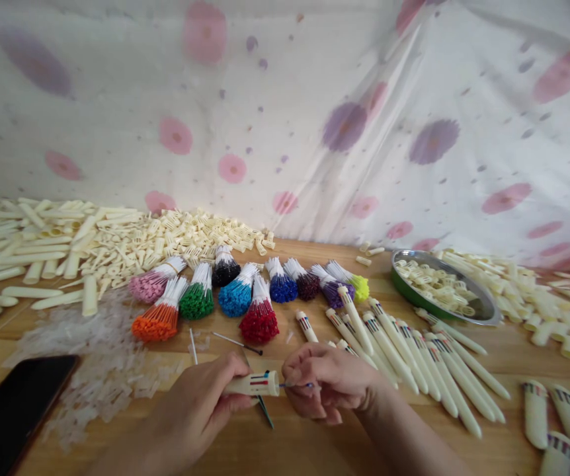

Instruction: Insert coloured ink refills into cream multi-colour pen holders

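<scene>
My left hand (pixel 205 400) is closed around a cream multicolour pen barrel (pixel 265 383), lying nearly level with its open end to the right. Blue, red and dark pieces show in the barrel's slots. My right hand (pixel 329 382) pinches a thin pen refill (pixel 295 385) with a bluish-purple end, right beside the barrel's open end. Whether the refill's tip is inside the barrel, I cannot tell. Below the barrel a dark green-tipped stick (pixel 266 411) rests on the table. A loose black-tipped refill (pixel 238 343) lies just behind my hands.
Bundles of coloured refills (pixel 259 317) stand across the middle. Pens (pixel 414 357) with coloured sliders lie at right, before a metal bowl (pixel 488 316) of cream parts. Cream parts (pixel 190 231) heap at back left. Clear plastic pieces (pixel 96 370) and a phone (pixel 17 410) lie left.
</scene>
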A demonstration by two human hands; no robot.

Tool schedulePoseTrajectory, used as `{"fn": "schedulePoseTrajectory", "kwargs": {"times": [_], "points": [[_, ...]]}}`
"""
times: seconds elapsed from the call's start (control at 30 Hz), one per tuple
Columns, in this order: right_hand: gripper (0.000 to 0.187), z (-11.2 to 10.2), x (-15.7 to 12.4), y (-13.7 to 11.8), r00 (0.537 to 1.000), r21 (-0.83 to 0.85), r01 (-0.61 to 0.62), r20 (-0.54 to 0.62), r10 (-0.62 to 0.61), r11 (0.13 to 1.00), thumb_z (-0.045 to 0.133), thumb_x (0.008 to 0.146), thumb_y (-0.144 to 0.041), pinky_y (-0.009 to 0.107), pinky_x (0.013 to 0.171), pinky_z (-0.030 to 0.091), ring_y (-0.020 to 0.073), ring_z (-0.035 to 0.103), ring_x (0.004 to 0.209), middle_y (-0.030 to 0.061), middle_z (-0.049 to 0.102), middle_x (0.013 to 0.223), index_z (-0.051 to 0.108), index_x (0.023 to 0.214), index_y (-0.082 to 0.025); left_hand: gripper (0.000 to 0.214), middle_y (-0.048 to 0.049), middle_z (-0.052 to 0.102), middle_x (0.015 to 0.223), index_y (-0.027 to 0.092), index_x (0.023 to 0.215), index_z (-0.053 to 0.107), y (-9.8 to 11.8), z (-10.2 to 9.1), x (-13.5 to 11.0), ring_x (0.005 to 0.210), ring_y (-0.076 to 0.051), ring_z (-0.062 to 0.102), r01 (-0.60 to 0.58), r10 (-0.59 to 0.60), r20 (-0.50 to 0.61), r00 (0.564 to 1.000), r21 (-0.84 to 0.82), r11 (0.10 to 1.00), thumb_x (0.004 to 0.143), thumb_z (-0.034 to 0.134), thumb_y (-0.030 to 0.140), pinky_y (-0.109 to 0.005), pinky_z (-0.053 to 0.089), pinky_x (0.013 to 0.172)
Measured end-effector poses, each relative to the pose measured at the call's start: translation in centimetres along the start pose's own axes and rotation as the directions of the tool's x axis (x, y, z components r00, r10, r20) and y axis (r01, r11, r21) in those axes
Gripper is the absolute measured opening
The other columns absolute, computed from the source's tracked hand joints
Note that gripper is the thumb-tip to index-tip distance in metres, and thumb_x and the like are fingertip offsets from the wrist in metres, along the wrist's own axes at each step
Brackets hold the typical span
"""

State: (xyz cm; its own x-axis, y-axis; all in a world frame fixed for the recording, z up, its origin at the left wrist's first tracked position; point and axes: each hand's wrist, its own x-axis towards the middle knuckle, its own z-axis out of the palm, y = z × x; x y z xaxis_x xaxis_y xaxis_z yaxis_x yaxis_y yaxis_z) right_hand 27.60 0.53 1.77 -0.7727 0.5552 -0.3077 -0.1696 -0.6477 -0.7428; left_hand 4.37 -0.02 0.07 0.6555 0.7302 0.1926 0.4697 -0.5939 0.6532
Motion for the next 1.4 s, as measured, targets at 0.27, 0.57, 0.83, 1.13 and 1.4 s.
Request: {"fn": "schedulePoseTrajectory", "kwargs": {"times": [0.27,0.57,0.83,1.13,1.4], "points": [[0.037,1.8,-0.7,-0.2,0.96,-0.232,0.113,-0.225,-0.166,0.966,0.061,0.078,-0.047,0.012,0.034,0.04,0.004,0.05,0.037,-0.0015,0.059,0.054,0.053,0.065,-0.013,0.008,-0.0005,0.069,0.088,0.027,0.095,0.049,0.1,-0.6,0.4,0.078,-0.02,0.065,0.071,-0.072,-0.006,0.997,-0.057,0.996,0.088,0.047,0.027,-0.028,0.047,0.068],[0.033,3.5,-2.3,-1.6,0.858,-0.522,0.246,-0.274,-0.433,0.817,0.055,0.083,-0.048,0.018,0.048,0.044,0.0063,0.052,0.051,0.0002,0.059,0.072,0.056,0.089,-0.016,0.007,0.0004,0.069,0.086,0.027,0.091,0.052,1.2,-1.4,0.3,0.078,-0.02,0.065,0.12,-0.132,-0.06,0.989,-0.165,0.979,0.087,0.049,0.032,-0.027,0.049,0.068],[0.012,4.8,-3.6,-1.8,0.652,-0.952,0.105,-0.154,-0.742,0.289,0.061,0.084,-0.027,0.026,0.06,0.047,0.0162,0.06,0.075,0.0045,0.067,0.085,0.068,0.093,-0.024,0.012,0.0003,0.07,0.088,0.029,0.094,0.056,1.0,-1.4,0.3,0.077,-0.02,0.065,0.152,-0.178,-0.09,0.98,-0.245,0.958,0.086,0.049,0.034,-0.024,0.052,0.065],[0.017,5.5,-2.3,-0.9,0.616,-0.994,0.099,0.027,-0.787,0.043,0.053,0.089,-0.02,0.025,0.06,0.046,0.0155,0.062,0.068,0.0058,0.069,0.079,0.069,0.093,-0.021,0.011,0.0012,0.067,0.093,0.029,0.099,0.05,1.2,-1.3,0.3,0.086,-0.018,0.064,0.157,-0.164,-0.014,0.986,-0.233,0.96,0.089,0.046,0.031,-0.027,0.05,0.074],[0.017,5.4,-0.9,0.1,0.601,-0.963,0.138,-0.103,-0.792,0.23,0.055,0.087,-0.021,0.023,0.06,0.046,0.014,0.059,0.069,0.0051,0.066,0.08,0.071,0.092,-0.022,0.009,0.0049,0.068,0.087,0.029,0.097,0.048,1.3,-1.0,0.4,0.077,-0.016,0.066,0.091,-0.103,-0.098,0.99,-0.113,0.989,0.089,0.047,0.025,-0.024,0.048,0.068]]}}
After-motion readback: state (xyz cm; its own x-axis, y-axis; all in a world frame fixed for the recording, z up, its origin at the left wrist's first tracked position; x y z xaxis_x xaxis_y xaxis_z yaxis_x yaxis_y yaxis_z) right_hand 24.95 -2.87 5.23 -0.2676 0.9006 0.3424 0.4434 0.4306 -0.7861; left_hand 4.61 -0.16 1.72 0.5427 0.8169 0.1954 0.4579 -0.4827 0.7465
